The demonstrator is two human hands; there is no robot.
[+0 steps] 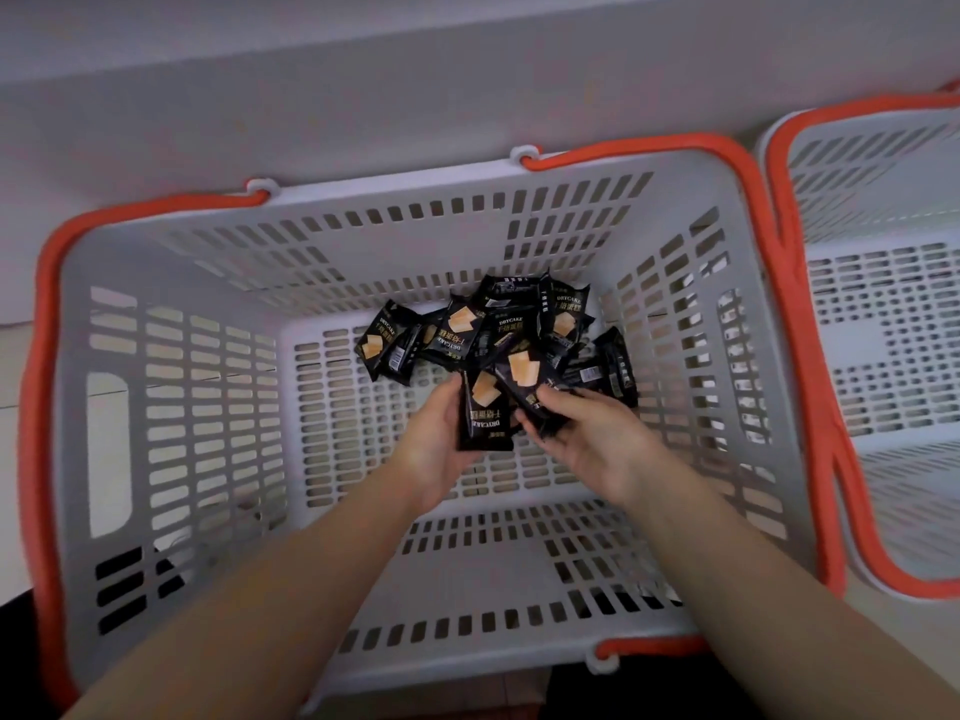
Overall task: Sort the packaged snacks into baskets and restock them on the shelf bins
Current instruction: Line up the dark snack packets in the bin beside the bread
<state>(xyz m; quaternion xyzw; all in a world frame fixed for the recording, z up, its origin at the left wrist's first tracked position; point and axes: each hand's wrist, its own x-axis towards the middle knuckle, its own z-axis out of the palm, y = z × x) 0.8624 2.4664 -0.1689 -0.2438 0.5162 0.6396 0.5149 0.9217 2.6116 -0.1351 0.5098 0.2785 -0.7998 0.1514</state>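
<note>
A grey slotted basket [197, 407] with orange handles fills the view. Several black snack packets [462, 330] printed "DRYCAKE" lie heaped at the far side of its floor. Both my arms reach down into it. My left hand [436, 439] grips one upright black packet [485, 413] from the left. My right hand [587, 428] holds another black packet [524, 376], tilted, with fingers curled around its lower end. The two held packets overlap just in front of the heap.
A second grey basket [883, 314] with an orange handle [810, 356] stands directly to the right, nothing visible inside it. A pale wall or shelf face [363, 70] runs along the far side. Pale floor shows at the left edge.
</note>
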